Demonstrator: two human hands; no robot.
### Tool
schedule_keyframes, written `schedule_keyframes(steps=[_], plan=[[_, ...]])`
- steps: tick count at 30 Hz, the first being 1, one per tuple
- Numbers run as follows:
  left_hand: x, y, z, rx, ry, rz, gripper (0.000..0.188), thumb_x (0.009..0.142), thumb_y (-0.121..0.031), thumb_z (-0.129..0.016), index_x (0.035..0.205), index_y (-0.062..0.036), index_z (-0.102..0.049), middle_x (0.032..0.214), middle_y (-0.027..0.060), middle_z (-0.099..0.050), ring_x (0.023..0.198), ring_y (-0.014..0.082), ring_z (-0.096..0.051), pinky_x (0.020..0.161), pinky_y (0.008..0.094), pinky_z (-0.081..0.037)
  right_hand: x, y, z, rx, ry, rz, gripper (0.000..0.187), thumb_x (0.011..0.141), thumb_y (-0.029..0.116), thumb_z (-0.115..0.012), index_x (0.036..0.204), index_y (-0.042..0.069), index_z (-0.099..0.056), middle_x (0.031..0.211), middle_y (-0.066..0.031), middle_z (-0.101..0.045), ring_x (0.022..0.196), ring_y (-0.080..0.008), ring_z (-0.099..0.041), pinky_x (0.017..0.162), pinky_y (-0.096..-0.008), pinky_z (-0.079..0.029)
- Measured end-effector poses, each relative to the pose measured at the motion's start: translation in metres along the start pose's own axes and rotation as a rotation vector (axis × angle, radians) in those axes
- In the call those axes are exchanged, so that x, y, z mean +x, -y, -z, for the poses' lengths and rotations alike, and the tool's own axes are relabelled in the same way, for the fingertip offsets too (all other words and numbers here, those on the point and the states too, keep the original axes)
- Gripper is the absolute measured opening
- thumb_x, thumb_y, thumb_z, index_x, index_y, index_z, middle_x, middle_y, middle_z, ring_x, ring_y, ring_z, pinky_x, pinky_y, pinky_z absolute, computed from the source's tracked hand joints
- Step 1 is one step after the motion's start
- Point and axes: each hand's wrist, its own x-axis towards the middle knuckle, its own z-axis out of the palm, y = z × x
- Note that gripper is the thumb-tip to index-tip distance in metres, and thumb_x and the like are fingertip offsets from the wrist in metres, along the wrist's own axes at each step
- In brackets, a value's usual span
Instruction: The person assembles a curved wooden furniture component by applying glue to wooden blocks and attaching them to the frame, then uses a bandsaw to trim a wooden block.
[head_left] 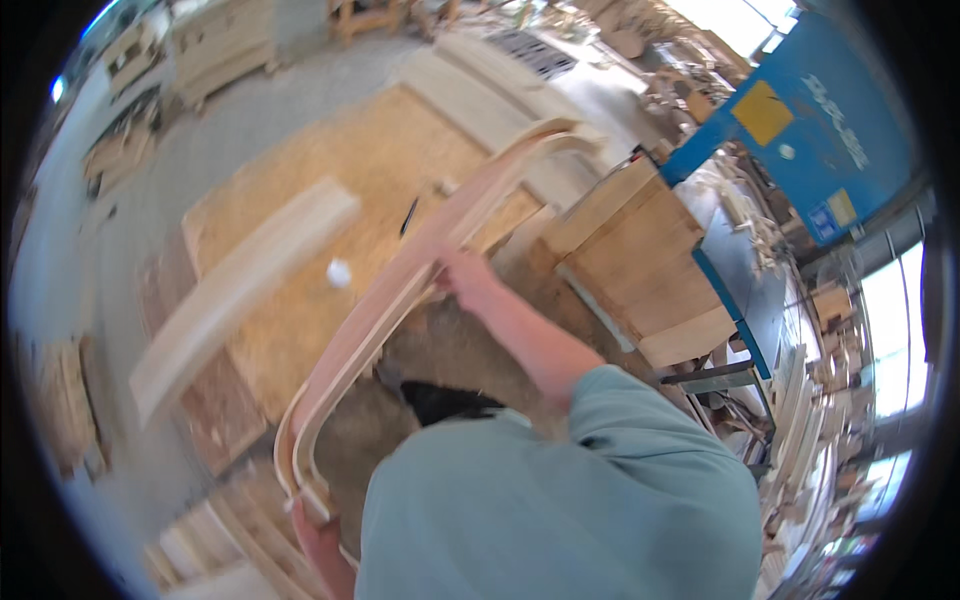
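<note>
A long wooden piece (400, 285) with curled ends and a reddish inner face slants across the middle, close in front of my body. At its lower left end, my left hand (312, 528) is closed on the curled tip. My right hand (464, 276) grips the near edge around the middle of the length, fingers partly hidden behind the wood. Beyond it, a pale curved board (245, 290) rests on a yellowish wooden panel (330, 150). A small white object (339, 273) and a thin dark pen-like stick (409, 216) lie between the two.
Light planks (480, 105) lie at the far side of the panel. To my right stand a wooden box (640, 260) and a blue machine (810, 120) with a metal table, surrounded by wood offcuts. More boards (235, 535) are at lower left, and stacked timber (220, 45) stands farther back.
</note>
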Motion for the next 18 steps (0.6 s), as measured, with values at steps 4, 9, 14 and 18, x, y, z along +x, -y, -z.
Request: schedule_keyframes(steps=[4,9,14,18], plan=[[-0.04,-0.001,0.009,-0.147,0.022,0.264,0.04,0.095,-0.029,-0.06,0.13,-0.0106,-0.057,0.12,0.0065,-0.065,0.107,0.0218,-0.064,0.085,0.0396,-0.055,-0.042,-0.036,0.08,0.11,-0.065,-0.024,0.03,0.097,0.037,-0.064,0.099,0.008,-0.062,0.084,-0.0076,-0.062,0.073,-0.0204,-0.06,0.064,-0.0363,-0.053],[-0.04,0.0,-0.022,0.004,0.07,0.252,0.046,0.092,-0.028,-0.069,0.129,-0.0038,-0.058,0.12,0.0089,-0.066,0.107,0.0221,-0.066,0.091,0.0424,-0.055,-0.099,-0.013,0.164,0.149,-0.142,-0.074,0.048,0.088,0.039,-0.074,0.123,0.01,-0.057,0.11,-0.0054,-0.064,0.1,-0.0207,-0.062,0.08,-0.0371,-0.053],[-0.096,-0.011,-0.032,0.079,0.092,0.345,0.057,0.088,-0.031,-0.075,0.133,-0.002,-0.056,0.125,0.0105,-0.064,0.113,0.0244,-0.064,0.096,0.0444,-0.053,-0.132,-0.044,0.214,0.154,-0.242,-0.176,0.058,0.083,0.04,-0.078,0.124,0.008,-0.052,0.109,-0.008,-0.062,0.096,-0.0216,-0.062,0.079,-0.0362,-0.055],[-0.094,0.005,-0.065,0.139,0.133,0.322,0.061,0.088,-0.034,-0.076,0.134,-0.0013,-0.053,0.128,0.0109,-0.063,0.116,0.0239,-0.063,0.098,0.0457,-0.053,-0.103,-0.036,0.248,0.162,-0.303,-0.23,0.054,0.084,0.037,-0.077,0.122,0.007,-0.053,0.108,-0.0079,-0.062,0.093,-0.0212,-0.063,0.078,-0.0351,-0.055]])
